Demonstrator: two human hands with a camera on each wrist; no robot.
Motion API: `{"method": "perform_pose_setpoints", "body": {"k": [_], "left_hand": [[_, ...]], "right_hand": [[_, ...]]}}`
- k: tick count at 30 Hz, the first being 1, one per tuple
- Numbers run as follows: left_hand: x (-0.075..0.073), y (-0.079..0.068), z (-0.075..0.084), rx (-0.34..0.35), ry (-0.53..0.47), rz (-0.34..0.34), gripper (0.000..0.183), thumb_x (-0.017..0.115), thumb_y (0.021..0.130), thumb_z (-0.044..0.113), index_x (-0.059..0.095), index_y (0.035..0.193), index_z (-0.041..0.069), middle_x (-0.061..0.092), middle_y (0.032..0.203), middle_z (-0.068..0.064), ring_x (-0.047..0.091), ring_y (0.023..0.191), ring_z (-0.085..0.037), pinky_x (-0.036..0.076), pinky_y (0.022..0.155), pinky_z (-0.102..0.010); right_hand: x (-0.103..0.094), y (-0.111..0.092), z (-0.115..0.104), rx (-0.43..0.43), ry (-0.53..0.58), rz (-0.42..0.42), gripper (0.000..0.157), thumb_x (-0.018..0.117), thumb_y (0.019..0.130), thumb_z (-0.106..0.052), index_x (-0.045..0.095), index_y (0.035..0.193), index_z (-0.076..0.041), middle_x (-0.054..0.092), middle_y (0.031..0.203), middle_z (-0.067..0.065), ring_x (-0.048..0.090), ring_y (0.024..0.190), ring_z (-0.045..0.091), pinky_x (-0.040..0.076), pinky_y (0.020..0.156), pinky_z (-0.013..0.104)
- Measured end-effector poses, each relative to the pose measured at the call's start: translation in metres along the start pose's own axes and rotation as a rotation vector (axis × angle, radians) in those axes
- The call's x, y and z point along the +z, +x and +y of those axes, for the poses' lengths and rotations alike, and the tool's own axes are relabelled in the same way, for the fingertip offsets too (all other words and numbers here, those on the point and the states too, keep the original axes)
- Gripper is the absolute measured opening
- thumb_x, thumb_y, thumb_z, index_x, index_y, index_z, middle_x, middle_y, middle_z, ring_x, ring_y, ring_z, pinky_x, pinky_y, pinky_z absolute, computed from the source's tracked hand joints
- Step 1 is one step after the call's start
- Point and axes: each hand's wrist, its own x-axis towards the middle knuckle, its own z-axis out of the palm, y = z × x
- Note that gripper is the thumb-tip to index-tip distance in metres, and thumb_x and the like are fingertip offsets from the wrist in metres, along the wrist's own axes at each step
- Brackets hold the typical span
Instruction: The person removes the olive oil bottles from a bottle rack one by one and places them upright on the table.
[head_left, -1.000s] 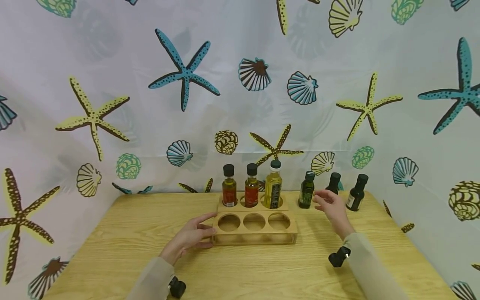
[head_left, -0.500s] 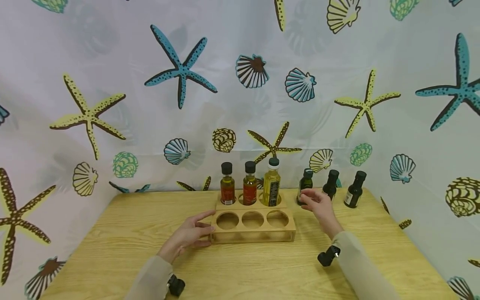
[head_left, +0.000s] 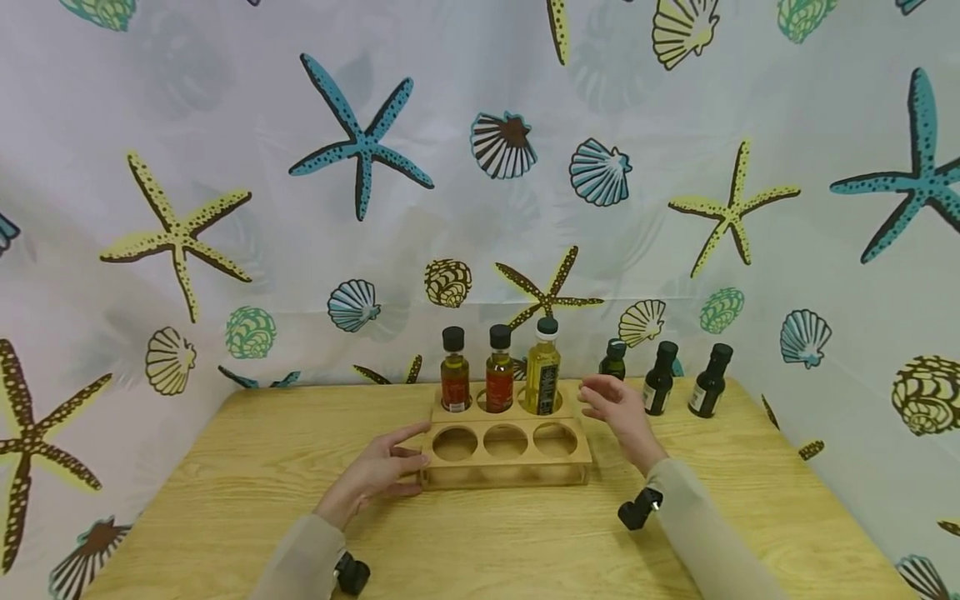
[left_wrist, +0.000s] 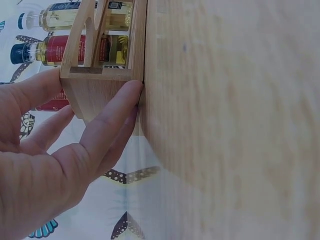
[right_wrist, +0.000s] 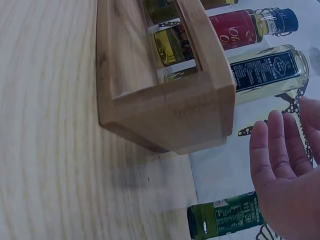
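Note:
A two-step wooden bottle rack [head_left: 506,463] stands on the table, with three empty round holes in its lower front step. Its back step carries two oil bottles with red labels [head_left: 454,390] [head_left: 500,385] and a taller pale yellow oil bottle [head_left: 534,379]. At the rack's left end, my left hand [head_left: 378,468] touches the wood with spread fingertips, one down by its bottom edge in the left wrist view. My right hand [head_left: 621,414] hovers beyond the right end, fingers loosely bent and nothing held. Behind it a green bottle [head_left: 613,367] is partly hidden.
Two dark bottles with black caps [head_left: 658,385] [head_left: 707,388] stand at the back right of the wooden table [head_left: 225,467]. A white cloth [head_left: 420,233] printed with starfish and shells hangs behind and at both sides.
My right hand has moved left, from beside the dark bottles, past the green bottle, toward the rack's right end. The left hand stays at the rack. The head view has shifted slightly.

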Motion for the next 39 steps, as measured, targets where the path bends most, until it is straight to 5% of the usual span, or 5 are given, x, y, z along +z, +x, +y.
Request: {"method": "perform_pose_setpoints", "body": {"k": [14, 26, 39], "left_hand": [[0.0, 0.0, 0.0, -0.001, -0.006, 0.004, 0.06, 0.063, 0.096, 0.012, 0.042, 0.151, 0.023, 0.043, 0.137, -0.027, 0.059, 0.112, -0.03, 0.059, 0.082, -0.046], [-0.001, -0.001, 0.0, 0.005, -0.016, -0.01, 0.061, 0.062, 0.097, 0.012, 0.039, 0.152, 0.019, 0.04, 0.138, -0.03, 0.056, 0.116, -0.036, 0.058, 0.083, -0.049], [-0.001, 0.0, -0.001, 0.003, -0.017, -0.013, 0.062, 0.064, 0.096, 0.013, 0.039, 0.152, 0.02, 0.039, 0.14, -0.03, 0.055, 0.118, -0.036, 0.058, 0.084, -0.048]], "right_hand": [[0.019, 0.012, -0.012, 0.096, -0.034, 0.001, 0.04, 0.064, 0.097, -0.019, 0.057, 0.133, -0.003, 0.055, 0.136, 0.024, 0.064, 0.102, 0.01, 0.053, 0.097, 0.047], [0.026, 0.03, -0.021, 0.034, -0.067, -0.001, 0.041, 0.066, 0.096, -0.017, 0.057, 0.132, -0.001, 0.058, 0.132, 0.018, 0.062, 0.109, 0.017, 0.053, 0.097, 0.046], [0.029, 0.039, -0.027, -0.027, -0.107, -0.119, 0.055, 0.069, 0.094, -0.021, 0.048, 0.144, -0.011, 0.047, 0.147, 0.011, 0.045, 0.134, 0.032, 0.043, 0.109, 0.047]]}}
